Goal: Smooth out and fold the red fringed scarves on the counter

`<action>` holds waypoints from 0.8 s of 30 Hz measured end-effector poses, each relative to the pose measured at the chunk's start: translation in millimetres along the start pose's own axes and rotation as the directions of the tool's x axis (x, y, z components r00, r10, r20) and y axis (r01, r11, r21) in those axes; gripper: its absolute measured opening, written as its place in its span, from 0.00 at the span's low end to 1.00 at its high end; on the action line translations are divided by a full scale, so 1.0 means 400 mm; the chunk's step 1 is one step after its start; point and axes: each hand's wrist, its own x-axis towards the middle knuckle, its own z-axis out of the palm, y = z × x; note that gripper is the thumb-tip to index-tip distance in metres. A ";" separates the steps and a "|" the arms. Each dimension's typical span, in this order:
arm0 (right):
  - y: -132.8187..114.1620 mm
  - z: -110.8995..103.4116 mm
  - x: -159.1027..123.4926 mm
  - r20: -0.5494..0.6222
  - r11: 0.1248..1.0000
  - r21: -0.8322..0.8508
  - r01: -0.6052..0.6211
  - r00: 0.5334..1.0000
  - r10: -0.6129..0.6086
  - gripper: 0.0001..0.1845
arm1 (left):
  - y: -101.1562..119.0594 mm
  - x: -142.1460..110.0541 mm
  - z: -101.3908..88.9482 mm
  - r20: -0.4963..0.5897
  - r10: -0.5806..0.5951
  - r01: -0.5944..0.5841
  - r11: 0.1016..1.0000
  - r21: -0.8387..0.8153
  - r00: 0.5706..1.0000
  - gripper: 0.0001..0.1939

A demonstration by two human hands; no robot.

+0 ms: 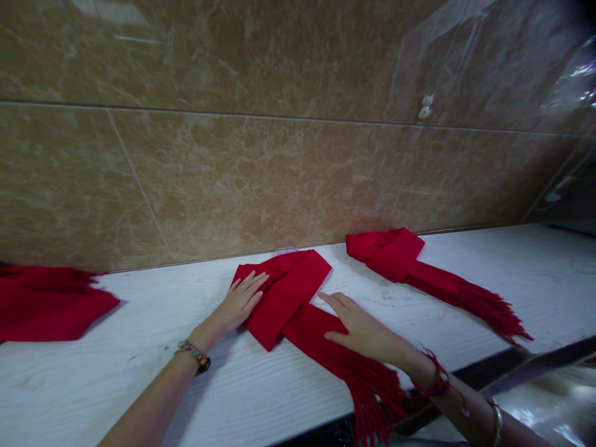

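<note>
A red fringed scarf (293, 292), folded over itself, lies in the middle of the white wood-grain table. My left hand (242, 301) rests flat on its left side with the fingers stretched out. Over the scarf's tail, my right hand (356, 326) is open, fingers apart and holding nothing; whether it touches the cloth I cannot tell. The fringe (375, 397) hangs over the table's front edge. To the right lies a second red scarf (395, 257), folded in a similar way, its fringed tail pointing toward the front right.
More red cloth (51, 304) lies at the left end of the table (139, 335). A brown marbled tile wall (279, 174) rises right behind the table. Beyond the dark front edge at lower right is shiny clear plastic (549, 403).
</note>
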 end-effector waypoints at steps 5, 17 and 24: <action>-0.069 0.060 -0.013 0.050 0.925 -0.321 0.203 0.979 -0.197 0.28 | 0.017 0.025 0.001 0.037 0.030 -0.029 0.999 -0.028 0.999 0.26; -0.088 0.136 0.004 -0.022 0.662 -0.661 0.354 0.872 -0.489 0.13 | 0.044 0.059 0.042 -0.082 -0.027 0.023 0.998 -0.050 0.996 0.25; -0.101 0.165 -0.014 -0.079 0.638 -0.648 0.415 0.797 -0.599 0.12 | 0.049 0.050 0.023 -0.100 -0.084 0.074 0.992 -0.097 0.991 0.22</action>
